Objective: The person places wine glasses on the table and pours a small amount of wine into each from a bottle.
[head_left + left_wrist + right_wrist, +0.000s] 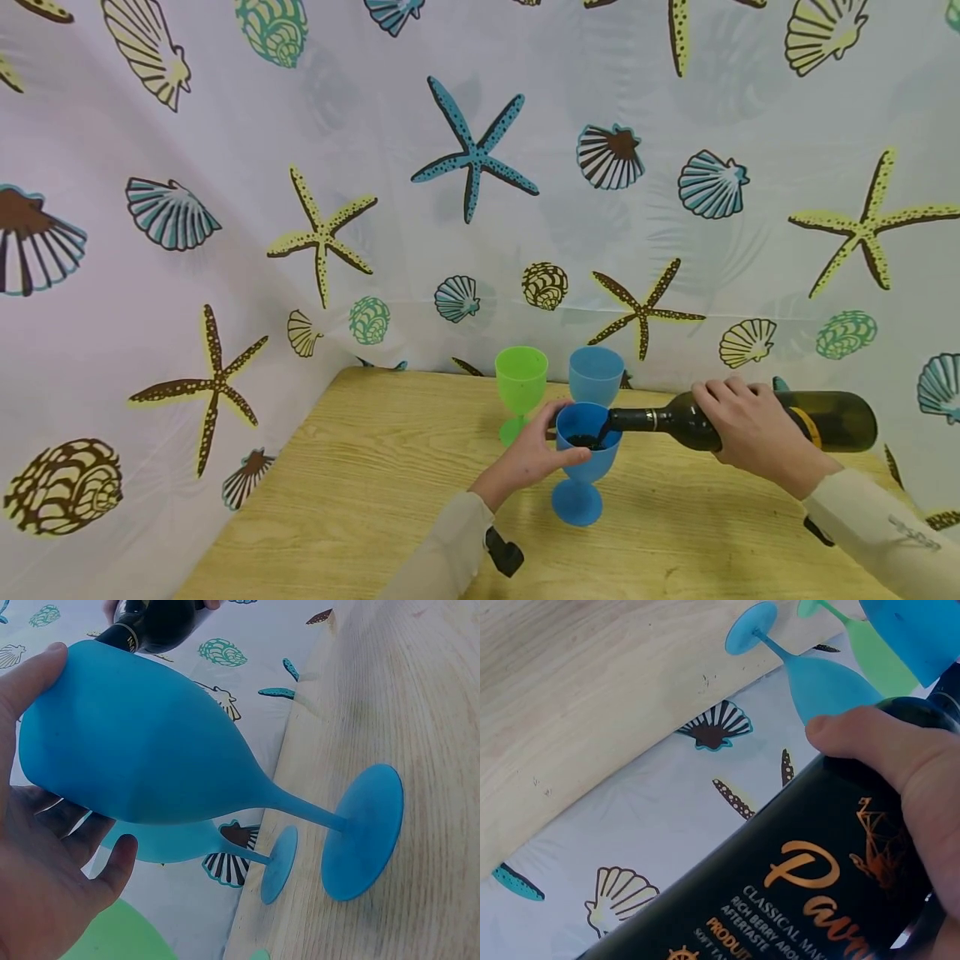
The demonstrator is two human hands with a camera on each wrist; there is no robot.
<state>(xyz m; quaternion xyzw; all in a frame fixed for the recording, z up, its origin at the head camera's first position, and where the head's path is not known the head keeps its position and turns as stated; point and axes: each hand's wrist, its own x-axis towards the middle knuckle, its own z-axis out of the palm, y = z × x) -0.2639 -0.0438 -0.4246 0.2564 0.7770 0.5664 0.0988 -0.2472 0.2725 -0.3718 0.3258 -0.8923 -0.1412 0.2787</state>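
Dark bottle (686, 422) sideways at blue goblet (592, 467)

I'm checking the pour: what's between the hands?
In the head view, the front blue plastic goblet and the dark glass bottle's neck lie between the left hand and right hand.

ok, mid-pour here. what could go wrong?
Spill: the bottle only just reaches over the front blue goblet; if the right grip drifts, dark liquid could miss.
Tip-over: that goblet has a slim stem, so it may topple if the left grip loosens.
Knock: the green goblet looks close to that grip; it might get bumped.
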